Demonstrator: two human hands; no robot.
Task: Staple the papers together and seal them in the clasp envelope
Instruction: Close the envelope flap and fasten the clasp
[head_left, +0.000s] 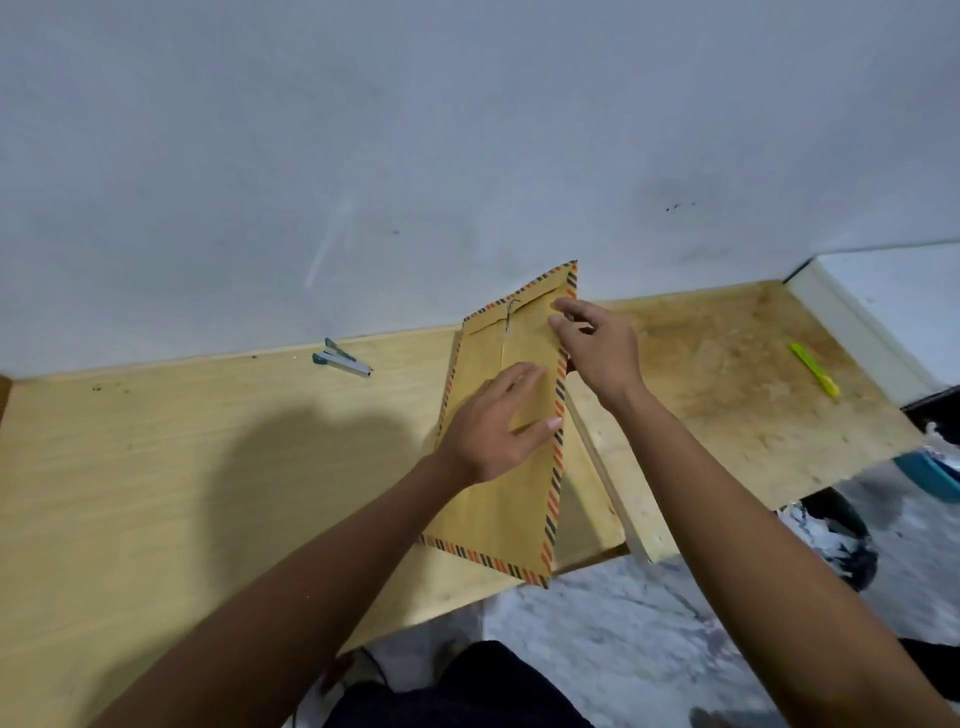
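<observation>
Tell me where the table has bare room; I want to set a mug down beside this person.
Bare wood lies left of the envelope, below the stapler, and right of it, before the yellow pen. Crowded: mid-table, both hands on the envelope.

Both hands (540, 395) on the envelope (506, 467) — stapler (340, 358) apart.

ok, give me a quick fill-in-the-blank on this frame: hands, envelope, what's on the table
1. The left hand lies flat on the ____ clasp envelope with striped edges.
2. The right hand touches the envelope near its ____ end, by the metal clasp.
3. The stapler lies on the wooden table to the ____ of the envelope.
4. The highlighter at far right is ____ in colour.

Missing words: brown; far (top); left; yellow
</observation>
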